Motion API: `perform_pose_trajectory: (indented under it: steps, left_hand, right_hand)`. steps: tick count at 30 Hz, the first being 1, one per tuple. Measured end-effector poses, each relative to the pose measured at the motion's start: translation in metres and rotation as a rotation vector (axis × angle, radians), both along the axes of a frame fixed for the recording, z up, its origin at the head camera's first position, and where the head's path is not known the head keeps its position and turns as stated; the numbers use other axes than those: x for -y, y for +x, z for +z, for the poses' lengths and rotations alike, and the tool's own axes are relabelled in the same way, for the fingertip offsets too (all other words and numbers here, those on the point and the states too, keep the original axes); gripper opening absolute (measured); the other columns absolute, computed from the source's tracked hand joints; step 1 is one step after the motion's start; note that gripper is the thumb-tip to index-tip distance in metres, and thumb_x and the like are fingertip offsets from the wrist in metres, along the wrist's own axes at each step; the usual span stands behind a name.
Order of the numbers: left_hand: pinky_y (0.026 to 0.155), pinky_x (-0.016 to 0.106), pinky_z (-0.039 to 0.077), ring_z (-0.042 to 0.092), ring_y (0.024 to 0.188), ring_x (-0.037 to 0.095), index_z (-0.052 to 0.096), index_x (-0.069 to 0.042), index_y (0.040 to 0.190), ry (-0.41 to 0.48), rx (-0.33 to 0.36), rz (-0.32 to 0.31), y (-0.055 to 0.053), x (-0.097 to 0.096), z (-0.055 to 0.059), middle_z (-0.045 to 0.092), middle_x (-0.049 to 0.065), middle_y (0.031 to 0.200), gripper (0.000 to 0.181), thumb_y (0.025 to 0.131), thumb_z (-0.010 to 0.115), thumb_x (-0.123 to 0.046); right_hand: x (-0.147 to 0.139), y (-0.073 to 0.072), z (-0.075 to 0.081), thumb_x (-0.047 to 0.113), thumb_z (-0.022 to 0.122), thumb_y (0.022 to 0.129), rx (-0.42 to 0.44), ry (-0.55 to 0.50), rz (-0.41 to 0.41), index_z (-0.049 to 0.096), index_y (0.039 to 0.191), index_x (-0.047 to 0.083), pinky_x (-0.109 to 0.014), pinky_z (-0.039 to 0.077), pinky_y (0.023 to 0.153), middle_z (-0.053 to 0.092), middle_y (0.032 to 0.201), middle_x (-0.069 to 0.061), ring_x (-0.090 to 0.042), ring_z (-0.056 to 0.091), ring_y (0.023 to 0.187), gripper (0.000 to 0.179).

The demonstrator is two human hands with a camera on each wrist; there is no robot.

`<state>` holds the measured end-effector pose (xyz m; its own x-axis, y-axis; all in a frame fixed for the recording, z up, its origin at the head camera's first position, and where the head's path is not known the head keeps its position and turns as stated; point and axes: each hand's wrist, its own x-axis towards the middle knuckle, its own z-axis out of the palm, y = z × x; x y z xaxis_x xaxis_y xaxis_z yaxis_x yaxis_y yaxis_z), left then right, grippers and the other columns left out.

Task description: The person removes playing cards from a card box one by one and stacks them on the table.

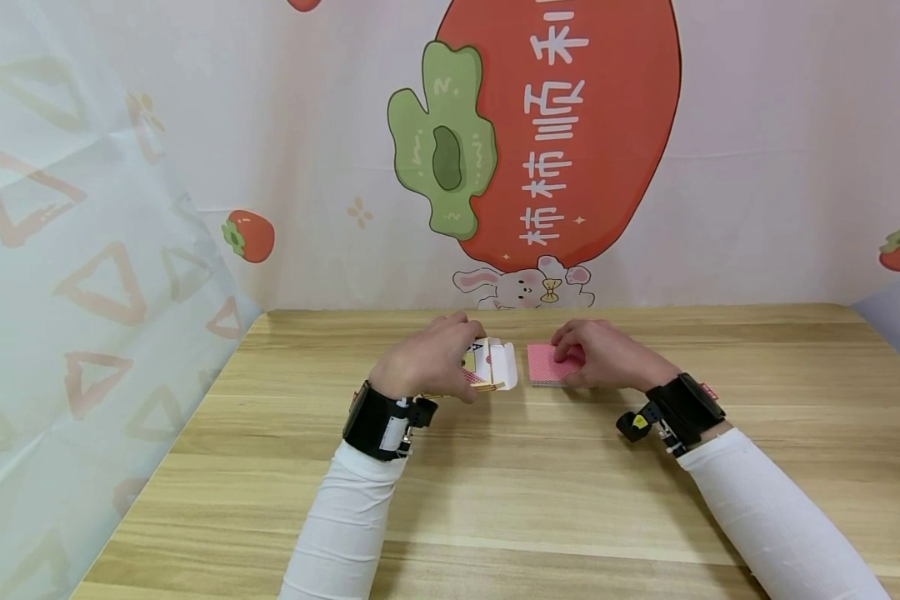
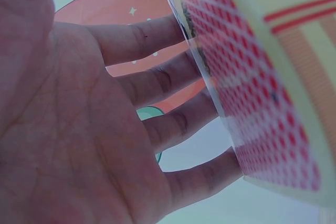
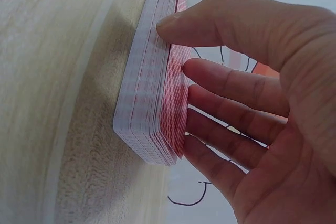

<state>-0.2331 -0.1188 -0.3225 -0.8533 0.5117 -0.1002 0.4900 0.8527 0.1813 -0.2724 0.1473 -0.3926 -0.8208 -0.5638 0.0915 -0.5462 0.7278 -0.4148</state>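
My left hand grips a playing card box, thumb on its near side and fingers along the far side. The box's white end flap stands open to the right. Red lattice print on the box fills the right part of the left wrist view. Just right of it, a deck of playing cards lies on the table, red patterned backs up. My right hand holds the deck: in the right wrist view, the thumb presses its long edge and the fingertips rest on the top card.
Both hands work near the back of a wooden table. Behind it hangs a pale backdrop with a large red persimmon print. Each wrist wears a black strap with a small camera.
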Motion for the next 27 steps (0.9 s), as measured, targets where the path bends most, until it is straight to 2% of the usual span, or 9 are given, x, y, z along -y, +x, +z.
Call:
perform_pose_trajectory:
  steps: [27]
  left_hand:
    - [0.07, 0.024, 0.041, 0.043, 0.092, 0.012, 0.051, -0.015, 0.121, -0.003, 0.006, 0.005, 0.0002, -0.0007, 0.0, 0.044, -0.006, 0.103, 0.069, 0.058, 0.076, -0.031]
  right_hand:
    - [-0.0013, -0.0001, -0.0012, 0.025, 0.077, 0.067, -0.006, -0.002, 0.005, 0.068, 0.087, 0.017, -0.035, 0.04, 0.086, 0.057, 0.113, -0.003, -0.023, 0.05, 0.105, 0.023]
